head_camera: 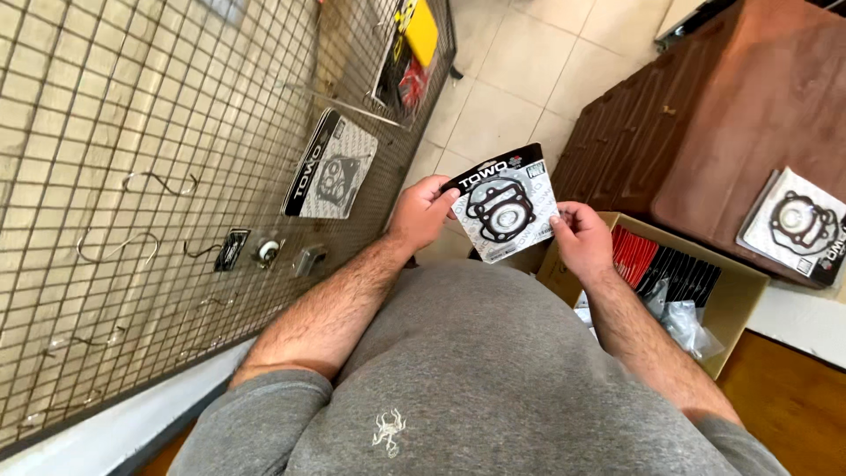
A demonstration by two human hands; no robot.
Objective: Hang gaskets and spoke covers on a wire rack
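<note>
Gasket pack (502,204), a flat clear packet with a black header strip and dark ring shapes inside, sits between your two hands just above your grey shirt (476,370). Your left hand (421,211) pinches its left edge near the header, thumb on the front and fingers behind; your right hand (579,240) grips the lower right corner the same way. You hold it tilted, face up toward you, over the tiled floor (520,79). Just below your right hand stands an open cardboard box (736,286) with red and black packets stacked on edge and some clear bags. Right of that, a second pack (793,225) lies on a brown wooden counter (749,115). To your left leans a wire grid panel (132,132) with a third pack (330,167) hanging on it, several bare metal hooks (119,247) and a few small parts.
</note>
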